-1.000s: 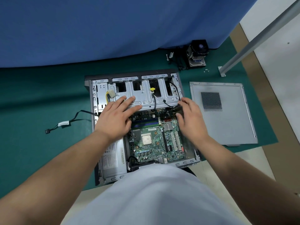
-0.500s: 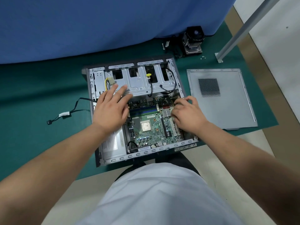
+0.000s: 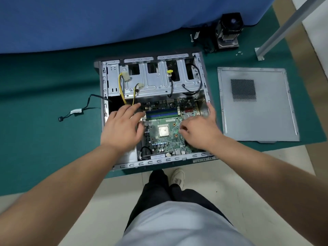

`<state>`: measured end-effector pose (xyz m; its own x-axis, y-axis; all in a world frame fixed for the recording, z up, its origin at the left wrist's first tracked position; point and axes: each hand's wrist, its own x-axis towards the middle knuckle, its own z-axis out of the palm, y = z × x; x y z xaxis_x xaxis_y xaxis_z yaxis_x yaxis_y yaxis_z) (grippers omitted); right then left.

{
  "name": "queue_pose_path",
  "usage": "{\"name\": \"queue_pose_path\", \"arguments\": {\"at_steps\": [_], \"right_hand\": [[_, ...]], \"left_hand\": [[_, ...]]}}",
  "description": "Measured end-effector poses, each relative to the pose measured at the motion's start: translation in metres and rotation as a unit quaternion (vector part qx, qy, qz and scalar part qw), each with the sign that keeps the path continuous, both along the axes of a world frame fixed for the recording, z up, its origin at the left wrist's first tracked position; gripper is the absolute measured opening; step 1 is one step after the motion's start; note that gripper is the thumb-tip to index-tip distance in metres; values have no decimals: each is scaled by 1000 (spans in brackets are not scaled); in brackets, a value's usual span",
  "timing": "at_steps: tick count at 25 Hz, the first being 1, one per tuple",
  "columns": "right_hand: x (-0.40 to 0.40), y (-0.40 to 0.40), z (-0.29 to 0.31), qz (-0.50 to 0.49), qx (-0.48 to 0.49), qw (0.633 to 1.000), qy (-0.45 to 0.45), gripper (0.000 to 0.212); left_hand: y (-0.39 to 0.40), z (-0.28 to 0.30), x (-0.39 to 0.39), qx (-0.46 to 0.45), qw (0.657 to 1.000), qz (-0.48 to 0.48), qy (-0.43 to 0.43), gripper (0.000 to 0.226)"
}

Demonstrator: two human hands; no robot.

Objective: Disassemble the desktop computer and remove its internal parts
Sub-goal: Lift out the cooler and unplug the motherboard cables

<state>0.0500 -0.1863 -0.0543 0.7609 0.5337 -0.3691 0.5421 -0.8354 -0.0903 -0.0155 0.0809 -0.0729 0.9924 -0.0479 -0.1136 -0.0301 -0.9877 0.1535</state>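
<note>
Two bare hands reach into an open computer case (image 3: 103,110) lying flat on a green mat (image 3: 44,139), seen from above. The left hand (image 3: 122,128) hovers over the left edge of the green motherboard (image 3: 165,139), fingers straight and slightly spread, holding nothing; whether the fingertips touch the board cannot be told. The right hand (image 3: 200,130) lies over the board's right side, thumb stretched toward the case's right wall, the other fingers curled downward; what they grip, if anything, is hidden. A square silver processor (image 3: 163,131) sits bare between the hands, with blue memory slots (image 3: 161,113) just beyond it. Yellow cables (image 3: 121,86) trail from the metal drive cage (image 3: 159,82) at the far end. Right of the case lies its removed side panel (image 3: 255,107). A cooler fan (image 3: 229,32) stands beyond, near a blue cloth (image 3: 124,20). A loose black cable (image 3: 78,110) lies on the mat, left of the case.
</note>
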Motion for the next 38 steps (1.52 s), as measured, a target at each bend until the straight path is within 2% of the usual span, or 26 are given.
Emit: {"name": "queue_pose_path", "arguments": {"at_steps": [2,3,6,8,11,14,19,21,24,26,29,31,34,38], "right_hand": [[-10,25,2,-35,115,980,160,24],[-14,37,1,-41,139,961,234,27],[-28,63,-5,-22,106,914,392,55],[-38,71,-13,25,82,893,441,71],[-44,70,-15,61,81,897,430,77],[-46,70,-9,64,114,912,390,66],[-66,78,3,126,164,958,197,42],[-66,78,2,130,172,961,172,41],[-73,76,0,197,157,961,109,50],[-79,67,-2,203,209,953,81,47],[-84,52,-9,177,324,929,3,29],[-82,50,-9,159,357,920,35,26],[-75,51,-6,153,355,916,108,21],[-60,40,3,109,326,910,231,31]], "left_hand": [[1,-2,0,4,1000,-3,-3,47],[1,-3,-1,4,1000,-1,-5,47],[1,-4,0,-3,1000,3,-20,46],[2,-6,0,-2,1000,7,-26,44],[4,-8,0,-2,999,6,-33,42],[4,-10,1,4,999,6,-41,41],[4,-10,2,5,999,7,-42,39],[4,-10,2,5,999,8,-36,39],[3,-8,2,4,1000,11,-27,40],[3,-7,2,5,1000,12,-24,42],[4,-6,2,9,1000,12,-18,43],[3,-5,2,8,1000,11,-12,43],[3,-4,2,6,1000,14,-6,44],[4,-4,2,6,1000,15,-9,45]]}}
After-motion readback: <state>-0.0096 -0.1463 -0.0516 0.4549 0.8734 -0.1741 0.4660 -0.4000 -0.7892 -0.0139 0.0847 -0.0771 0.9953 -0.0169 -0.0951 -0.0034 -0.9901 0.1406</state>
